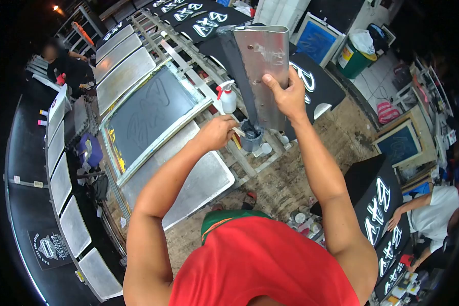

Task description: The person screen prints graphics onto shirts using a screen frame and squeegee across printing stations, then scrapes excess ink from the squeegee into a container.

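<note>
My right hand (289, 97) grips a wide metal squeegee (270, 76), thumb on its near face. The squeegee stands upright, its dark blade edge to the left and its lower end beside a tub of black ink (252, 142). My left hand (217, 133) is closed at the tub's left rim, on a small pale spatula (238, 131) whose tip is at the ink. A white spray bottle (228, 99) with a red trigger stands just behind. To the left, a framed printing screen (153, 109) lies on a metal platen (199, 176).
Several bare platens (120, 79) line the rack at left. Black printed fabric panels (204, 25) lie at the back, others (375, 211) at right. A co-worker (431, 219) touches the right-hand panels; another person (66, 66) is far left. A green bucket (354, 58) stands back right.
</note>
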Demonstrator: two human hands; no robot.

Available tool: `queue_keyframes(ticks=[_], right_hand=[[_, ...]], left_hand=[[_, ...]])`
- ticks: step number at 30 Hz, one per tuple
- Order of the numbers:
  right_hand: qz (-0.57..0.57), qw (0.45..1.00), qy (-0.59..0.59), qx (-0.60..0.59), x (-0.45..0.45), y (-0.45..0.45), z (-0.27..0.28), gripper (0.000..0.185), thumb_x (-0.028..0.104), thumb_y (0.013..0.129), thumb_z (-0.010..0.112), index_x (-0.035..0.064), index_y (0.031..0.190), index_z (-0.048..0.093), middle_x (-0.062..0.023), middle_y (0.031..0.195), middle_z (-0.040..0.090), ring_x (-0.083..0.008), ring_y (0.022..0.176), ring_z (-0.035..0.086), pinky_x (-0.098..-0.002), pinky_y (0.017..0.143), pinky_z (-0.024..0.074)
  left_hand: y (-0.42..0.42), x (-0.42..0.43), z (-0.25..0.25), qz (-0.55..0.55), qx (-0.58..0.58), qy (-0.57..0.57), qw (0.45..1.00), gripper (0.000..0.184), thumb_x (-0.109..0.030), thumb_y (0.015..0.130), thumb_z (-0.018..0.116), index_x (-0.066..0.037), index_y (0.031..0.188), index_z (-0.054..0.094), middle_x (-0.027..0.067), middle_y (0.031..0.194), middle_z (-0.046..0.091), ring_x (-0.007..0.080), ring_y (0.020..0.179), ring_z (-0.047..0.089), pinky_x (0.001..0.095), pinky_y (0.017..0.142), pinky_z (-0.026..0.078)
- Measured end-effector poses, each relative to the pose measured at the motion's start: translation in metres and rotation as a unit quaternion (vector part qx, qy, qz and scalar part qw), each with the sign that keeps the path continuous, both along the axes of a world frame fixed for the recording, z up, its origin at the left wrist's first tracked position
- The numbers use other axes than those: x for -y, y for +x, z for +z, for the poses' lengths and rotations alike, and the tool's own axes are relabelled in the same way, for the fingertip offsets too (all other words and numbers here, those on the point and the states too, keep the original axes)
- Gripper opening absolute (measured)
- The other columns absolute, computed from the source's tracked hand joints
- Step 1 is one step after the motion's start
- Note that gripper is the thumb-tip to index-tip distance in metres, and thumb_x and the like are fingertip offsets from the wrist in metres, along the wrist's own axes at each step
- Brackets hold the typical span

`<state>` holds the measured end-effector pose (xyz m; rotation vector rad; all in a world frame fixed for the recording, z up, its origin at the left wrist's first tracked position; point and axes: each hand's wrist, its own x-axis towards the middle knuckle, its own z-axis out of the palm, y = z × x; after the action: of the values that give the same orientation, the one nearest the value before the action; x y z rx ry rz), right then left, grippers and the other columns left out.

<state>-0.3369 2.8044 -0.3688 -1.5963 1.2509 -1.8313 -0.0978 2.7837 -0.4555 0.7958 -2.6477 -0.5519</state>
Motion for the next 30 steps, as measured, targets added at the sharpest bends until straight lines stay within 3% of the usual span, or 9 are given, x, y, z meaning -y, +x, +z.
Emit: queue_keyframes(ticks=[2, 7, 16, 19, 21, 24, 28, 30], right_hand=[[0.01, 1.0, -0.002, 0.01, -0.008, 0.003, -0.003, 0.033, 0.022, 0.087, 0.081, -0.0016, 0.105, 0.066, -0.0114, 0.093, 0.074, -0.0141, 0.083, 0.066, -0.0315, 0.078, 0.0521], [0.043, 0.993, -0.011, -0.108, -0.036, 0.005, -0.003, 0.03, 0.017, 0.086, 0.081, -0.0012, 0.102, 0.064, -0.0131, 0.089, 0.072, -0.0149, 0.08, 0.066, -0.0311, 0.074, 0.0513], [0.03, 0.987, -0.038, -0.153, -0.06, -0.011, 0.011, 0.035, 0.017, 0.083, 0.085, -0.0009, 0.105, 0.065, -0.0116, 0.087, 0.073, -0.0146, 0.077, 0.067, -0.0301, 0.071, 0.0515], [0.005, 0.994, -0.036, -0.103, -0.062, -0.013, 0.01, 0.036, 0.018, 0.085, 0.084, -0.0012, 0.108, 0.065, -0.0115, 0.09, 0.073, -0.0146, 0.081, 0.067, -0.0302, 0.074, 0.0521], [-0.012, 0.997, -0.035, -0.066, -0.063, -0.014, 0.009, 0.037, 0.019, 0.086, 0.084, -0.0014, 0.11, 0.064, -0.0114, 0.093, 0.074, -0.0146, 0.083, 0.068, -0.0303, 0.076, 0.0524], [-0.033, 0.997, -0.06, 0.023, -0.064, -0.02, 0.001, 0.041, 0.018, 0.091, 0.08, -0.0008, 0.122, 0.06, -0.0082, 0.11, 0.071, -0.0149, 0.099, 0.065, -0.0304, 0.089, 0.0499], [-0.089, 0.993, -0.05, 0.054, -0.069, -0.036, -0.007, 0.039, 0.019, 0.092, 0.079, 0.0008, 0.121, 0.061, -0.0069, 0.111, 0.069, -0.0147, 0.1, 0.063, -0.0295, 0.091, 0.0484], [-0.108, 0.991, -0.057, 0.053, -0.071, -0.044, -0.008, 0.039, 0.02, 0.092, 0.079, 0.0006, 0.121, 0.061, -0.0068, 0.11, 0.069, -0.0148, 0.099, 0.063, -0.0295, 0.09, 0.0483]], left_hand=[[0.001, -0.003, -0.006, 0.002, -0.009, -0.002, 1.0, 0.023, -0.002, 0.085, 0.067, -0.001, 0.107, 0.07, 0.0166, 0.11, 0.067, 0.0373, 0.104, 0.065, 0.0444, 0.091, 0.054], [0.001, -0.01, -0.005, 0.014, -0.04, -0.014, 0.999, 0.02, -0.002, 0.085, 0.065, -0.001, 0.105, 0.069, 0.0166, 0.108, 0.067, 0.0372, 0.103, 0.065, 0.0443, 0.09, 0.054], [-0.001, -0.011, -0.009, -0.001, -0.033, -0.013, 0.999, 0.029, -0.002, 0.085, 0.066, -0.002, 0.114, 0.068, 0.018, 0.11, 0.068, 0.0379, 0.104, 0.065, 0.0432, 0.091, 0.054], [-0.001, -0.016, -0.008, 0.052, -0.066, 0.065, 0.994, 0.037, -0.002, 0.085, 0.068, -0.003, 0.122, 0.066, 0.0182, 0.115, 0.068, 0.0354, 0.108, 0.066, 0.042, 0.093, 0.054], [0.001, -0.018, -0.013, 0.106, -0.114, 0.201, 0.967, 0.051, -0.001, 0.083, 0.072, -0.005, 0.132, 0.061, 0.0175, 0.122, 0.068, 0.0319, 0.114, 0.066, 0.0417, 0.096, 0.055], [0.006, -0.016, -0.031, 0.123, -0.147, 0.232, 0.954, 0.065, -0.003, 0.08, 0.075, -0.007, 0.141, 0.054, 0.0176, 0.125, 0.067, 0.0292, 0.118, 0.065, 0.0412, 0.098, 0.054], [0.013, -0.008, -0.069, 0.156, -0.116, 0.209, 0.958, 0.081, -0.009, 0.076, 0.081, -0.007, 0.148, 0.046, 0.0192, 0.129, 0.065, 0.0301, 0.122, 0.063, 0.0421, 0.103, 0.051], [0.01, -0.003, -0.108, 0.188, -0.117, 0.192, 0.956, 0.092, -0.02, 0.066, 0.089, -0.003, 0.146, 0.045, 0.0233, 0.132, 0.062, 0.0359, 0.124, 0.061, 0.0425, 0.106, 0.048]])
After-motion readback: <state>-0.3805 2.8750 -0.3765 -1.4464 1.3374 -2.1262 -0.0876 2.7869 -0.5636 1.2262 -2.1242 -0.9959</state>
